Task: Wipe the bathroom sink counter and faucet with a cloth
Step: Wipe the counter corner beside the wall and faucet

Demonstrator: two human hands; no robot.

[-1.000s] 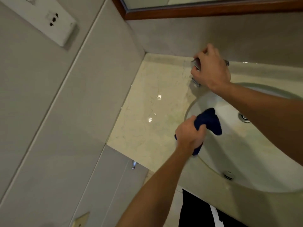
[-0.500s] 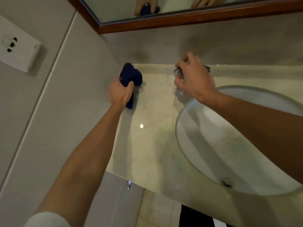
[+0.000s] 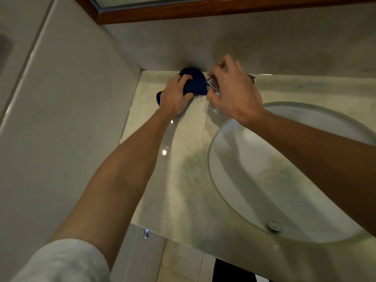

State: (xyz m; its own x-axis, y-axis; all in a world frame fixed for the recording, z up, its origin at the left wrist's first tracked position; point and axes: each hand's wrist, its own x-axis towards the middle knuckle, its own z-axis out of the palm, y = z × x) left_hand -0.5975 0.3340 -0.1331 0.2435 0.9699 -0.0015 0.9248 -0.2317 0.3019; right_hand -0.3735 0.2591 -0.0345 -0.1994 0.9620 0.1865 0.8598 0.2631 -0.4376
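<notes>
Head view: The left hand (image 3: 175,96) held a closed grip on the dark blue cloth (image 3: 193,83), with the fingers curled over the bunched fabric. The cloth lay on the marble table (image 3: 183,180) at its rear left corner, close to the back wall (image 3: 223,41) and near the side wall (image 3: 71,119). One end of the cloth projected to the left of the hand, and the larger part bulged toward the faucet (image 3: 212,84).

The right hand (image 3: 234,92) covered most of the faucet. Its fingers and thumb were curled round the metal body, so the grip was closed on the faucet. Only a bright metal edge on the left of the hand and a small tip on the right remained visible. The cloth sat just beside the faucet on its left; contact between the two could not be confirmed.

The oval sink (image 3: 215,180) was set into the table to the right of centre, below the right forearm. A metal drain (image 3: 274,226) was visible low in the bowl. Pale greenish staining marked the bowl and the table surface beside it.

A wooden mirror frame (image 3: 203,11) ran along the top of the back wall. A white sleeve (image 3: 61,261) covered the upper left arm at the lower left
</notes>
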